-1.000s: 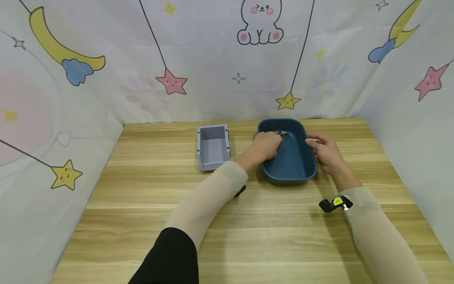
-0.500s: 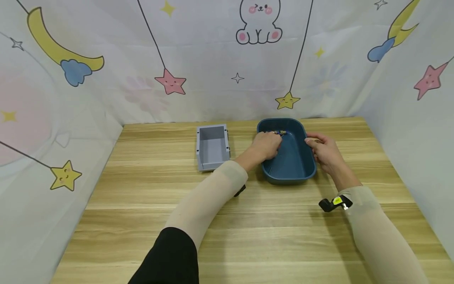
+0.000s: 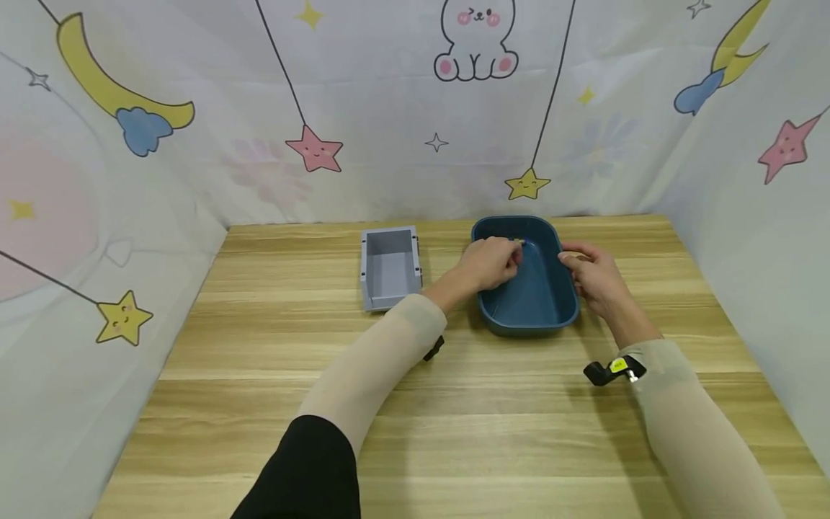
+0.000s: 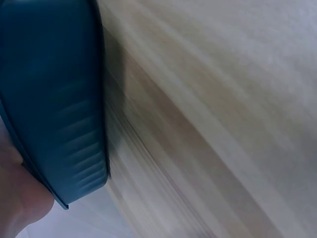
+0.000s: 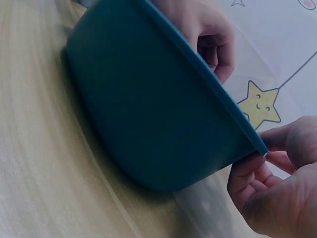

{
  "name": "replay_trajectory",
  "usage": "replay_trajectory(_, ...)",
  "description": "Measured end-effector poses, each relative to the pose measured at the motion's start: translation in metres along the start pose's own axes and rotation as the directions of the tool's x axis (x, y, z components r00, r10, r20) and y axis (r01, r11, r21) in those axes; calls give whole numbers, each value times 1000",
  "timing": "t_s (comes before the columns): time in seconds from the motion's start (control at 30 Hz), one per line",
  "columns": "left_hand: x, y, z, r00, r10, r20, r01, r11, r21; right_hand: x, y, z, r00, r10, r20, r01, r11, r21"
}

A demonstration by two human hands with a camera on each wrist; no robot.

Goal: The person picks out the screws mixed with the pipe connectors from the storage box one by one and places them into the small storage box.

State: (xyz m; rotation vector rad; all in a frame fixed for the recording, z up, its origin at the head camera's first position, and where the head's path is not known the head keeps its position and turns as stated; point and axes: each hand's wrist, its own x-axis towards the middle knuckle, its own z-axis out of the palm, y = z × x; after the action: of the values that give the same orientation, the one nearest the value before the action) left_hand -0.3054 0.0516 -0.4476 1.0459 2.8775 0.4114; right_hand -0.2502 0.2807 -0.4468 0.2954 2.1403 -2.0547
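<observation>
In the head view a deep dark-blue plastic basin (image 3: pixel 534 303) stands on the table at the right. My right hand (image 3: pixel 598 281) pinches its right rim between thumb and fingers, plain in the right wrist view, where the basin wall (image 5: pixel 143 109) fills the middle. Over the left rim reaches my left hand (image 3: pixel 491 261), its fingers curled down inside the basin. Just past its knuckles a small gold-coloured tip (image 3: pixel 519 241) shows at the back of the basin. I cannot tell whether the left fingers hold anything, since the hand covers them.
Left of the basin stands a grey rectangular plastic bin (image 3: pixel 390 270) with nothing visible inside. Both rest near the back edge of the wood-grain table (image 3: pixel 272 346). A white printed cloth (image 3: pixel 402 108) hangs behind the table and at its sides.
My left hand has shifted slightly up and to the right inside the basin, covering most of the small blue-and-gold pieces seen earlier. The right hand stays on the rim.
</observation>
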Motion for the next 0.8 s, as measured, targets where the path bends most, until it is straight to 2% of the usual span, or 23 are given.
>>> replay_trajectory(0.2, 0, -3, 0, 999, 32, -26, -33, 999, -6, 1, 0, -2, 998, 29, 56, -30, 999, 21)
replay_trajectory(0.37, -3, -3, -4, 997, 55, -52, -60, 994, -93, 1, -2, -1, 995, 39, 89, -40, 999, 4)
replay_trajectory(0.63, -13, 8, -15, 991, 113, -77, -130, 953, -273, 2, -4, 0, 995, 44, 93, -41, 999, -33)
replay_trajectory(0.8, -19, 9, -18, 987, 130, -96, -154, 940, -304, 1, -4, 1, 996, 40, 82, -35, 997, -67)
